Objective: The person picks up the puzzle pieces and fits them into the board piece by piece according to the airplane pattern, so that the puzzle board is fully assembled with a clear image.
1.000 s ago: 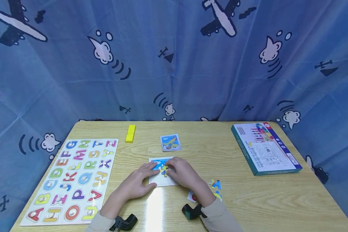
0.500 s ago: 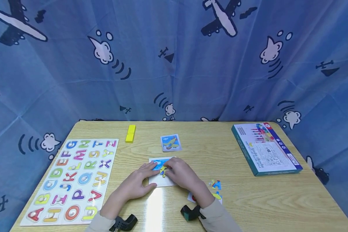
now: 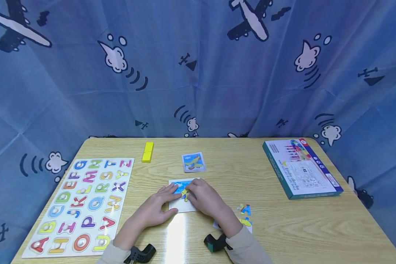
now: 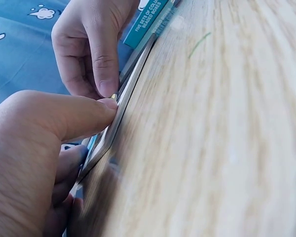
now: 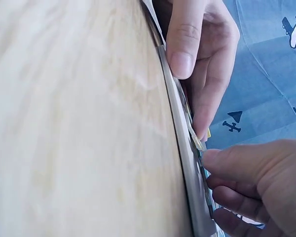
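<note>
A small white puzzle board (image 3: 181,207), partly filled with blue sky pieces (image 3: 179,186), lies flat between my hands. My left hand (image 3: 154,207) rests on its left side with the fingers extended, the thumb near the front edge. At the board's middle my right hand (image 3: 205,197) pinches a yellow puzzle piece (image 3: 185,194) between thumb and fingers. The right wrist view shows that piece edge-on and slightly tilted against the board, close to the left fingertips. Behind the board lies a square card (image 3: 194,162) picturing a yellow airplane. Fingers hide part of the board.
Loose puzzle pieces (image 3: 245,209) lie right of the board, some partly under the right forearm. An alphabet peg board (image 3: 96,191) covers the left side. Yellow blocks (image 3: 147,152) stand farther back, and a flat green-edged box (image 3: 303,172) lies at the right.
My right hand has shifted slightly, turning the yellow piece against the board, and less of the piece shows. The left hand stays in place.
</note>
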`<state>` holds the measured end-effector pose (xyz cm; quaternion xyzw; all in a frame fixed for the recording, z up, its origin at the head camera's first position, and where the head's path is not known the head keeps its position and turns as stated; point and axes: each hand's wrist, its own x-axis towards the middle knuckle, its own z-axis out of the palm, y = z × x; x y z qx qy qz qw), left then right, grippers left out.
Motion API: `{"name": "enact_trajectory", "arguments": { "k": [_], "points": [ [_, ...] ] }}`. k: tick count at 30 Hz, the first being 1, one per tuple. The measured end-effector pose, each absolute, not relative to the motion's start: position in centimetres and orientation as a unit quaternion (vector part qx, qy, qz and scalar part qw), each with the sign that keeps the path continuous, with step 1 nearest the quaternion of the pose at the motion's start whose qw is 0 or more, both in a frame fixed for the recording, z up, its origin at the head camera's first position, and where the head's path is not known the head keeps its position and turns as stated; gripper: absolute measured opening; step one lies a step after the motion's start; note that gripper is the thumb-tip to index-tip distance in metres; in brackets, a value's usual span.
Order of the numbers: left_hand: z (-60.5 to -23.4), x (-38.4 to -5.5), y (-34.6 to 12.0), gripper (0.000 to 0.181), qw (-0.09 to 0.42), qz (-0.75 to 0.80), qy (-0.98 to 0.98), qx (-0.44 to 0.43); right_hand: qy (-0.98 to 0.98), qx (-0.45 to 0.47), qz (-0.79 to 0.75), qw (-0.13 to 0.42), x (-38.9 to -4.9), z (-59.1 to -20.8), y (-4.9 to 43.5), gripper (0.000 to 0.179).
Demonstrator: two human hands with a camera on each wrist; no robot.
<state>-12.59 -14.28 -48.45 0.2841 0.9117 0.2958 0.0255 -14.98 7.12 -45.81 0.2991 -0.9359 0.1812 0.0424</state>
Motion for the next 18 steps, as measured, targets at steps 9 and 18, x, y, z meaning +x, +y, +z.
{"name": "enact_trajectory", "arguments": {
  "k": [9, 18],
  "points": [
    [-48.46, -12.62, -14.35, 0.045, 0.019, 0.286, 0.913, 0.291, -0.932, 0.318, 0.161, 0.063, -14.86, -45.91, 7.21, 0.015],
    [-48.39, -12.64, -13.56, 0.042, -0.013, 0.259, 0.91, 0.324, -0.935, 0.312, 0.165, 0.048, -14.82, -45.89, 7.17, 0.015]
  ]
}}
